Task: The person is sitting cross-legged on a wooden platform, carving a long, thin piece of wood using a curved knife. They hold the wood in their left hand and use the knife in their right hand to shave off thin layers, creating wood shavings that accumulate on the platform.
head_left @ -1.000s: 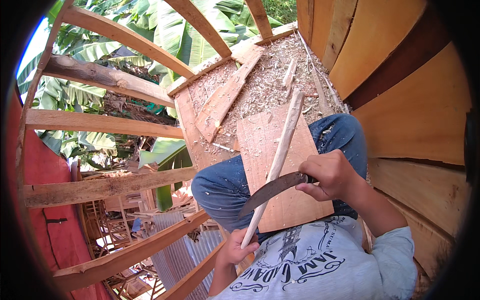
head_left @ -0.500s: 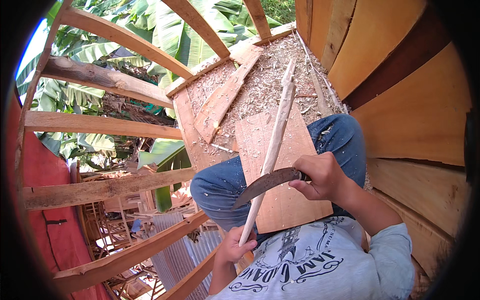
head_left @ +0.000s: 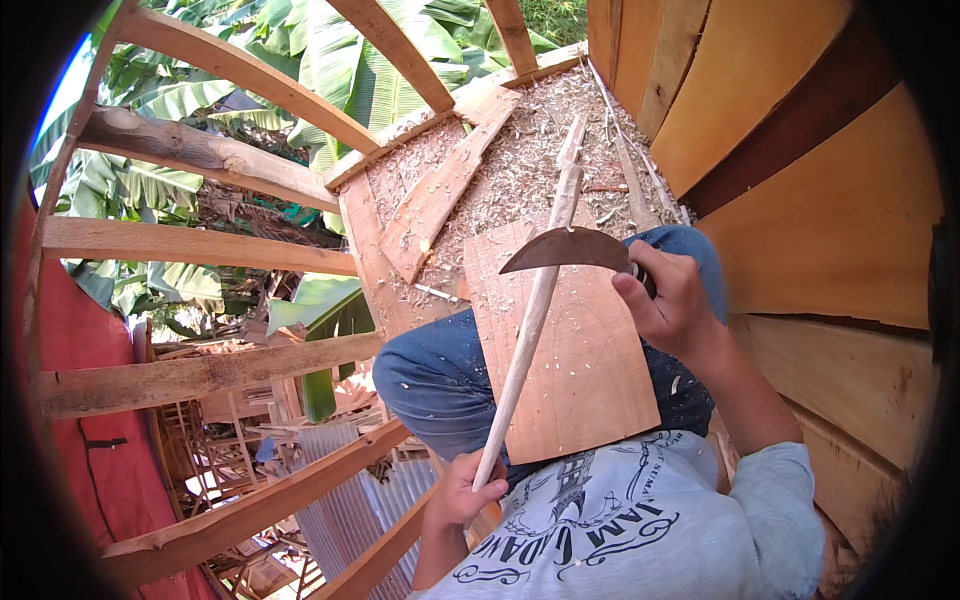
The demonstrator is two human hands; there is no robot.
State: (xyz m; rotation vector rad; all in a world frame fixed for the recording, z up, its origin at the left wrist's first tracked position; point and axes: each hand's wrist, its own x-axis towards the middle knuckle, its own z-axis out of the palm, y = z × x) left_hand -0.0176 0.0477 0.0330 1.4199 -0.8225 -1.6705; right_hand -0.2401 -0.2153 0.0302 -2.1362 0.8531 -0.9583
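My left hand (head_left: 468,489) is closed around the lower end of a long pale wooden stick (head_left: 526,340), which slants up and away over my lap. The far end of the stick is notched and thinner. My right hand (head_left: 668,292) grips the dark handle of a curved knife (head_left: 566,250). Its broad, dark blade lies across the upper half of the stick, with the tip pointing left. Beneath the stick, a flat wooden board (head_left: 590,370) rests on my lap, with a few shavings on it.
Wood shavings (head_left: 540,130) cover the floor ahead, where a loose plank (head_left: 450,190) lies. A wooden plank wall (head_left: 830,210) rises close on my right. Spaced wooden rails (head_left: 210,372) run along the left, with banana leaves (head_left: 370,80) and corrugated sheets (head_left: 335,490) beyond them.
The knife in my right hand has moved up along the stick, away from me, and its blade now lies more level. My left hand keeps its hold on the stick's near end.
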